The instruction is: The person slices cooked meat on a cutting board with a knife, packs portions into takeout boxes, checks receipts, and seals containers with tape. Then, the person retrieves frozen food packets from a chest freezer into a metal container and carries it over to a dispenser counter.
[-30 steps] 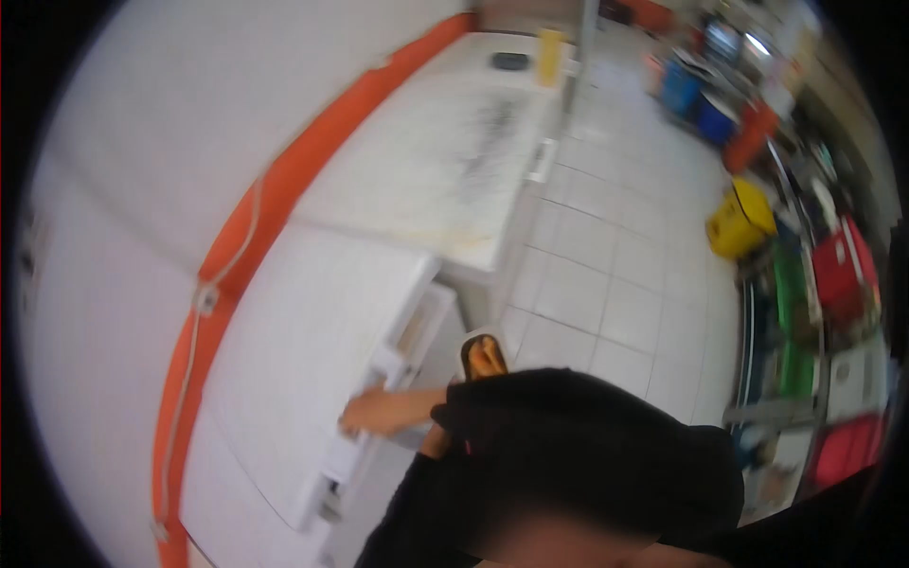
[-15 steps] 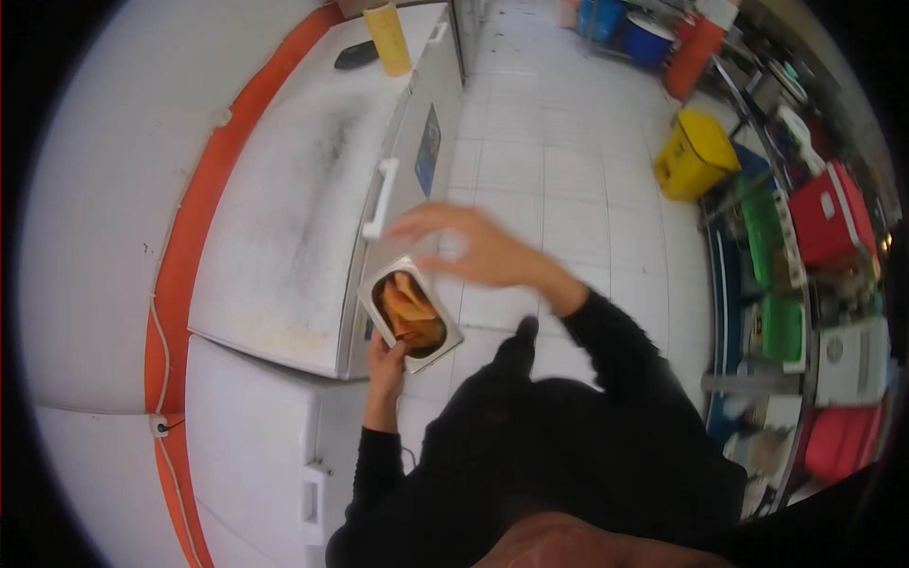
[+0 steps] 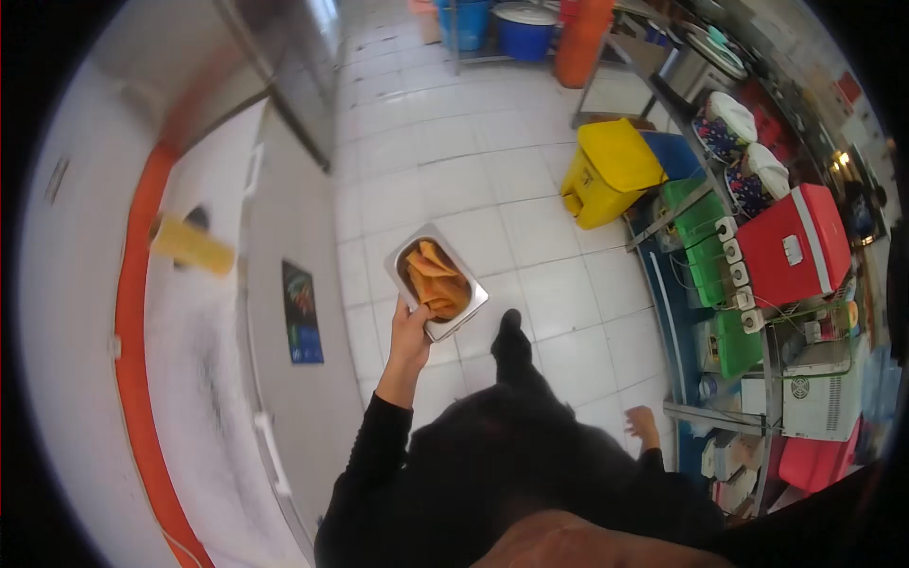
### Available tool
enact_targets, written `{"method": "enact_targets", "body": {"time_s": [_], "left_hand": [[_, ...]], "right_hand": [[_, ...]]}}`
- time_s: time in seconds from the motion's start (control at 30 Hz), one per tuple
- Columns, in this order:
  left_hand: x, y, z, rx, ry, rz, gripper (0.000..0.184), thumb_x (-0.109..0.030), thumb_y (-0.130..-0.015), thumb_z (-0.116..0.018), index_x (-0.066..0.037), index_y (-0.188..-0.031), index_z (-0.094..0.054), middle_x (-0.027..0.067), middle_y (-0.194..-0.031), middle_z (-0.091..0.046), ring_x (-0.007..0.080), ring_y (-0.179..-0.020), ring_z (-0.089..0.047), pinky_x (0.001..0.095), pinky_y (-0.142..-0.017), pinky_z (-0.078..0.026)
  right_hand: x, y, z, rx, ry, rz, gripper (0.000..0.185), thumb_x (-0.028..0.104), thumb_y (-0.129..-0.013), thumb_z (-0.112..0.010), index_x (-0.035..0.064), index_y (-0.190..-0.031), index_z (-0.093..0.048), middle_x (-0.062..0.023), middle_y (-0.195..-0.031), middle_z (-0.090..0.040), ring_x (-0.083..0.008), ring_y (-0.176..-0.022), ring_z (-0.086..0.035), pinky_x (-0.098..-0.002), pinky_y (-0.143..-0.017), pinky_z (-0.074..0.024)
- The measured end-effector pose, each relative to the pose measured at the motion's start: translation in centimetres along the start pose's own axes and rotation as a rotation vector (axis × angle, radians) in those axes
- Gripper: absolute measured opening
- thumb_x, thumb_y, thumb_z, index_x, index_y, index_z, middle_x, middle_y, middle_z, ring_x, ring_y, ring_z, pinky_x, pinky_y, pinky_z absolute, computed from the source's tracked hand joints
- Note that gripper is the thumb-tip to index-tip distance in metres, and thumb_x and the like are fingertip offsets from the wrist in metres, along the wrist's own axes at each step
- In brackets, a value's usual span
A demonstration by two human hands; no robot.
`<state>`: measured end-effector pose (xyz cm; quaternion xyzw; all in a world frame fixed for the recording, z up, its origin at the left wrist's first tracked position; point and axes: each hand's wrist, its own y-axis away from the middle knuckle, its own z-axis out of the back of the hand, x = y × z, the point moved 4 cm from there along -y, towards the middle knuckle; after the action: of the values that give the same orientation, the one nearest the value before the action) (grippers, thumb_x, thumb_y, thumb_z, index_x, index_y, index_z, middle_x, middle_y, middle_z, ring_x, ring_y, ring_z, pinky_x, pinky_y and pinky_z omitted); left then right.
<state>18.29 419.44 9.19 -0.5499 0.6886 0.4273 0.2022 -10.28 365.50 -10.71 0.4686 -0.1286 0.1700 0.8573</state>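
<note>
My left hand (image 3: 410, 333) grips the near left edge of a rectangular steel food pan (image 3: 472, 301), thumb over the rim. Inside the pan lie several orange-brown, flat folded pieces of food (image 3: 437, 277); I cannot tell their exact kind. The pan is held out in front of me above the tiled floor. Down at my side, away from the pan, hangs my right hand (image 3: 644, 426), with fingers loosely apart and nothing visible in it.
A white chest freezer (image 3: 284, 417) runs along the left, with a yellow roll (image 3: 194, 246) on its lid. On the right stand a yellow pedal bin (image 3: 611, 170) and a metal shelf rack holding a red cooler box (image 3: 793, 246). Blue tubs (image 3: 525, 33) stand at the far end.
My right hand has dropped from above the pan to my side. The view has turned right and moved along the freezer, and the pan is now over the floor.
</note>
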Motion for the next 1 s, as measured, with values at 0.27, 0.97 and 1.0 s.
{"method": "enact_targets", "body": {"time_s": [0.27,0.97,1.0], "left_hand": [[-2.4,-25.3,-10.7,-0.143,-0.029,-0.085,0.053,0.007,-0.080,-0.048,-0.005,-0.131,-0.039,0.0096,-0.119,-0.052,0.0209,-0.104,-0.055,0.0345,-0.086,-0.049],[-6.6,-105.2,-63.1,0.581,-0.391,-0.037,0.060,-0.004,-0.088,-0.056,-0.005,-0.141,-0.028,0.0108,-0.131,-0.046,0.0184,-0.111,-0.051,0.0297,-0.094,-0.041],[-6.6,-108.3,-66.0,0.668,-0.427,-0.074,0.063,-0.009,-0.090,-0.056,-0.006,-0.144,-0.024,0.0115,-0.134,-0.044,0.0186,-0.112,-0.050,0.0297,-0.095,-0.040]], "right_hand": [[43.1,-24.6,-8.5,-0.023,1.028,1.200,0.028,0.033,-0.088,-0.054,0.0092,-0.098,-0.065,-0.0148,-0.102,-0.064,-0.0326,-0.090,-0.060,-0.0422,-0.081,-0.0474],[126.3,-46.2,11.9,-0.055,-0.775,0.861,0.021,0.005,-0.079,-0.061,-0.0003,-0.099,-0.059,-0.0007,-0.072,-0.055,-0.0080,-0.059,-0.051,-0.0241,-0.049,-0.0431],[129.0,-47.4,14.2,-0.077,-0.873,0.702,0.025,0.002,-0.076,-0.058,-0.0004,-0.100,-0.061,0.0012,-0.068,-0.052,-0.0073,-0.057,-0.048,-0.0238,-0.049,-0.0394]]}}
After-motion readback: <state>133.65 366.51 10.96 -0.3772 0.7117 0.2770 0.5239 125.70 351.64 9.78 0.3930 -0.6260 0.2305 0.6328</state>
